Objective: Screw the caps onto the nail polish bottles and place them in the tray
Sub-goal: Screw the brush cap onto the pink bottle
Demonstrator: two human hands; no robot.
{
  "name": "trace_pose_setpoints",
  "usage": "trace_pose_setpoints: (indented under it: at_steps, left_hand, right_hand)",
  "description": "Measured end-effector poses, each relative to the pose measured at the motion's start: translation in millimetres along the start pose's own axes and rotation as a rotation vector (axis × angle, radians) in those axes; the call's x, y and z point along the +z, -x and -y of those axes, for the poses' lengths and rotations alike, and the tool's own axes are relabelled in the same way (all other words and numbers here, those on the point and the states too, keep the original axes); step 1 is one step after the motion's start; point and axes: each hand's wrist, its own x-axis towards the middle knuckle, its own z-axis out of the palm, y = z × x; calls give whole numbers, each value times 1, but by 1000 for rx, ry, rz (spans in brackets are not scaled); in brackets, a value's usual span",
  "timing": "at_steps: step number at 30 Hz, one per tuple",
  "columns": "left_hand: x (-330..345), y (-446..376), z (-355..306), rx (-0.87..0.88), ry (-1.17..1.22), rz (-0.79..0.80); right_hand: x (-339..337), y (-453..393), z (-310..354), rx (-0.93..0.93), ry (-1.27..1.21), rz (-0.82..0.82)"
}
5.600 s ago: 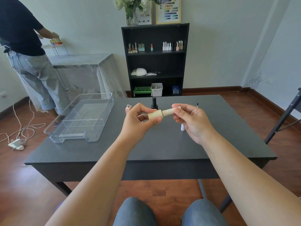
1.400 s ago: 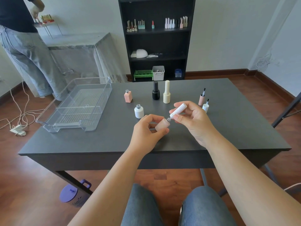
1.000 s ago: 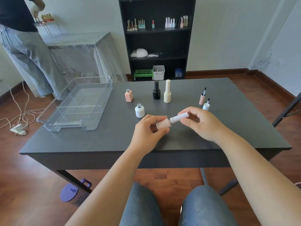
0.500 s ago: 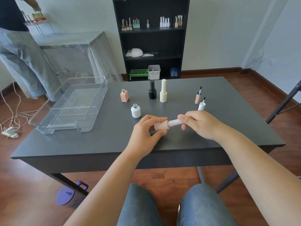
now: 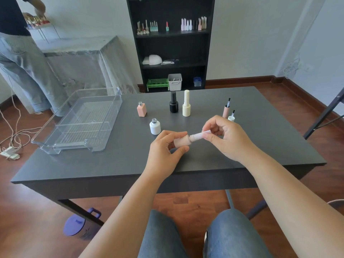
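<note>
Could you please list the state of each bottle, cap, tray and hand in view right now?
Pink bottle: held sideways in left hand, cap on.
White cap: right hand grips it.
Black bottle: capped, upright.
Cream bottle: capped, upright.
Square pink bottle: uncapped.
White bottle: uncapped.
Tray: holds no bottles.

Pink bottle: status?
Left hand grips pink bottle; right hand on its white cap. Tray holds nothing. Nothing in the way.
</note>
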Motion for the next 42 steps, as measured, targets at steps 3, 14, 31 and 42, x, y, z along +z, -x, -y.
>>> trace_pose_setpoints:
  at_steps: [3,14,31,42]
  left_hand:
    - [0,0,0,4,-5,5]
    - [-1,-1,-1,-8,11,8]
    - [-1,0,0,-9,-2,14]
    - [-1,0,0,-85,138,-14]
  right_hand:
    - [4,-4,0,39,27,-27]
    - [5,3,-3,28,-47,4]
    - [13,-4,-2,113,-95,-53]
    - [17,-1,1,264,-846,55]
